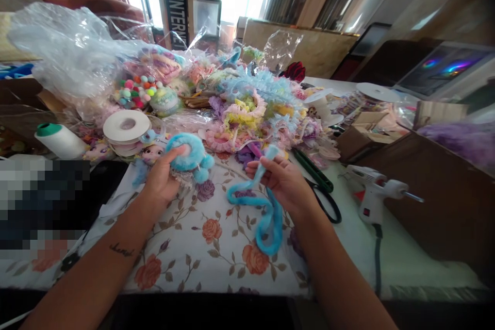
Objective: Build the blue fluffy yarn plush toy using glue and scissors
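Note:
My left hand is closed around a fluffy light-blue round craft piece with small pompoms on its right side and a lace-like trim below. The thumb presses on its pale middle. My right hand pinches the upper end of a fuzzy blue chenille strip. This strip hangs in loose loops over the flowered tablecloth. The two hands are apart, and the strip does not touch the blue piece. Scissors with black handles lie just right of my right hand, partly hidden by it.
A heap of frilly trims and plastic bags fills the table's back. Toward the left stand a ribbon spool and a thread cone. Rightward are a green cutter-like tool, a glue gun with its cord and a cardboard box.

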Demonstrator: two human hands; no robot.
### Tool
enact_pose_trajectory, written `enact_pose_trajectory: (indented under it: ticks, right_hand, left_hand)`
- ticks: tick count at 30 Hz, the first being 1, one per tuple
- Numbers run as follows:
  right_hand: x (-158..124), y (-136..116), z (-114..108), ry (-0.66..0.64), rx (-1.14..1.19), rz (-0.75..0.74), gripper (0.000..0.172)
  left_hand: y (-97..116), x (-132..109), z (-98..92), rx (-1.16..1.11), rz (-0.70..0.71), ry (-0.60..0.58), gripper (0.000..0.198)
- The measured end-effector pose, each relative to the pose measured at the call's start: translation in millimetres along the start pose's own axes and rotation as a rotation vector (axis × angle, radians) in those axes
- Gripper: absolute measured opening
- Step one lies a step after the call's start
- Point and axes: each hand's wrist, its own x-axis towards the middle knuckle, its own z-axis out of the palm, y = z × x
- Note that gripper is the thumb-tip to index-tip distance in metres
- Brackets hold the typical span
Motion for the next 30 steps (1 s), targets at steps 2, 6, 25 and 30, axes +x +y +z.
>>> enact_pose_trajectory:
  ticks: [2,6,25,30]
  right_hand:
    - [3,-8,-6,0.063,0.174,0.024,0.039]
    - [2,-51,-31,0.251,0.2,-0.134,0.042]
    - [-8,-13,6,-0.682,-1.09,-0.176,0.059]
    - [-10,-14,1,-0.469,-1.136,-0.312,0.009]
  left_hand:
    - [2,2,-0.2,-0.031,0.006,0.021,0.023]
    - [4,5,-1.6,-0.08,0.008,0.062,0.02]
    - [4,5,-0.3,-0.171,0.008,0.071,0.023]
    - [-1,8,-6.4,-0.067,0.009,0.012,0.028]
